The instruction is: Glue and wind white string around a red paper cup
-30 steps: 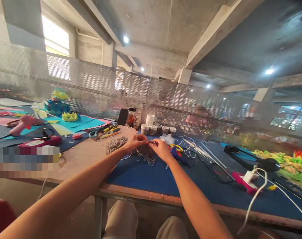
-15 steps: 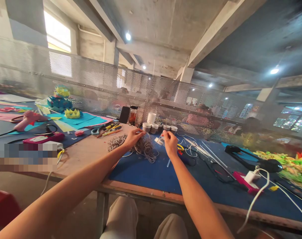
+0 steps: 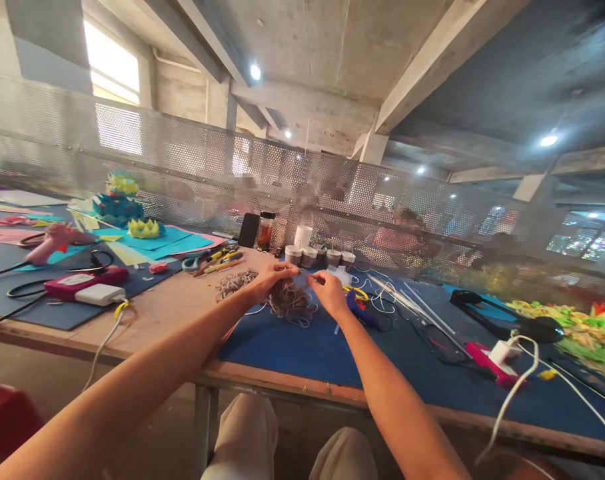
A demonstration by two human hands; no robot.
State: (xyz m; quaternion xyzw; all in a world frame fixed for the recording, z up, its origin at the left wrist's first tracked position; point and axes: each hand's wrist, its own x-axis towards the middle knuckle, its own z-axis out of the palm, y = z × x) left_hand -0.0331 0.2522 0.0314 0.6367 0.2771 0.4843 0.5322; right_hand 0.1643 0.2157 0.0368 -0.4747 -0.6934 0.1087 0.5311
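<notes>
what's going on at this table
Someone is working with two bare hands over a pile of grey string on the table. The left hand and right hand are close together, fingers pinched; anything between them is too small to make out. Behind them stand some small cups. A pink glue gun lies off to the left, untouched.

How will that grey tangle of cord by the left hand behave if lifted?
The grey tangle would probably flop, since it lies in loose, thin curls. It could snag on itself where curls overlap. Rolling seems unlikely, given its slumped shape.
</notes>
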